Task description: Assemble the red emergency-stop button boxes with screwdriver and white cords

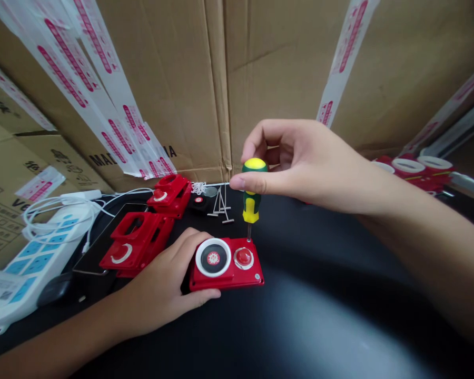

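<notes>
On the black table lies a red plastic box (226,273) with a white-rimmed round black disc (213,258) and a red dome (244,256) on its top face. My left hand (169,284) is closed around the box's left end, thumb along the front edge. Pinched in my right hand (288,163) is a green and yellow screwdriver (250,202), held upright. Its tip meets the box's far right corner, at a screw. A second screw (257,276) shows in the near right corner.
Left of the box stand red housings (138,245), a dark tablet-like slab (98,247) and a white power strip (43,252) with coiled cable. Metal T-shaped pins (222,205) lie behind. More red parts (414,171) sit at far right. Cardboard boxes (268,79) wall off the back.
</notes>
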